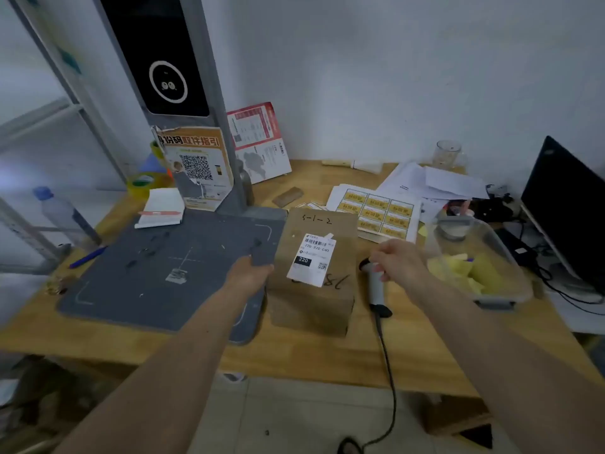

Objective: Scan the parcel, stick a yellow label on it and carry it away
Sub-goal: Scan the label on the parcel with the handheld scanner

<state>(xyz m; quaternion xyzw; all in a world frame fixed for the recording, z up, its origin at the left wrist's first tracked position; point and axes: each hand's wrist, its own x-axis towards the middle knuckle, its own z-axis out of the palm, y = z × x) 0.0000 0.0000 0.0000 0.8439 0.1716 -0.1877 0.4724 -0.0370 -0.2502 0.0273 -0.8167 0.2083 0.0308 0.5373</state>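
Note:
The parcel [314, 290], a brown cardboard box with a white shipping label and handwritten numbers, stands on the wooden table beside the grey scanning mat [157, 270]. My left hand [248, 273] grips the parcel's upper left edge. A handheld scanner [375, 290] lies on the table just right of the parcel, its cable running off the front edge. My right hand [397, 257] hovers at the scanner's head with fingers loosely curled, not closed around it. A sheet of yellow labels [376, 211] lies behind the parcel.
A clear plastic bin [491, 303] with yellow paper scraps stands at the right, next to a dark monitor [566, 204] and cables. A grey camera post [183, 93] rises at the back left. Loose papers, a notepad, a water bottle [65, 217], tape and a pen lie around.

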